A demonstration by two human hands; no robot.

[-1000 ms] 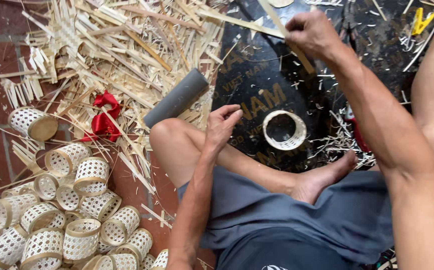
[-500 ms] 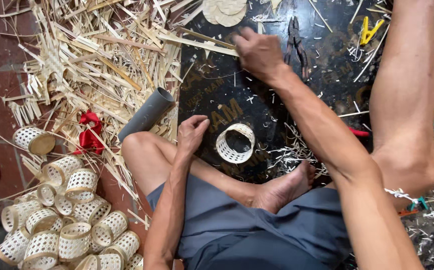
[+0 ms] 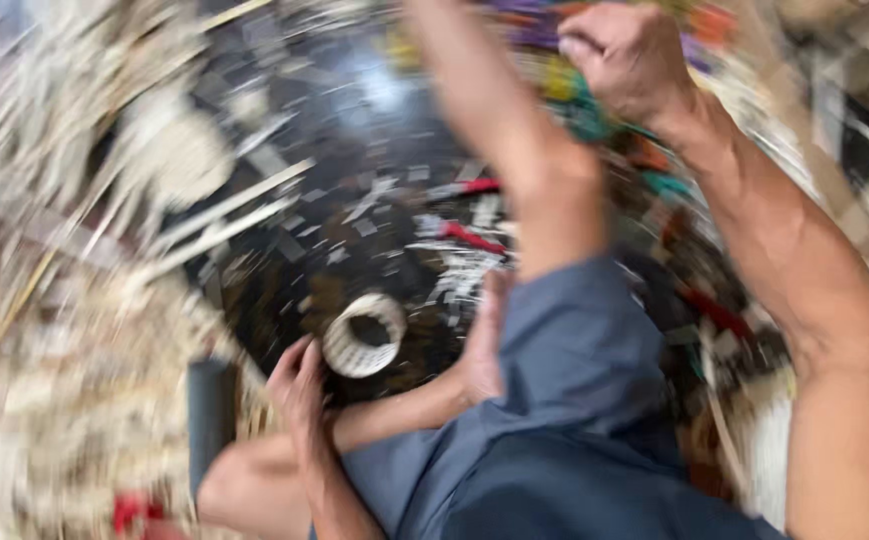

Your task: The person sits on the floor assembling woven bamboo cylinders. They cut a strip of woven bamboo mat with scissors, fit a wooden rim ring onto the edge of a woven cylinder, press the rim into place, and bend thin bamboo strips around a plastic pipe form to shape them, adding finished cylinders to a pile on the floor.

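A small woven ring point(image 3: 364, 335) lies on the dark mat point(image 3: 354, 150), just beside the fingertips of the left hand point(image 3: 299, 385), which rests loosely open on the knee. Well beyond it, the right hand point(image 3: 629, 60) is curled closed above blurred coloured strips point(image 3: 594, 105); its contents cannot be told.

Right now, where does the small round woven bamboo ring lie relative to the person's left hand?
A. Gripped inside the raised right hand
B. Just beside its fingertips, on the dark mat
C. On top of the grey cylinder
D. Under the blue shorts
B: the small round woven bamboo ring lies on the dark mat just beside the fingertips of the left hand, which rests on the bent leg.
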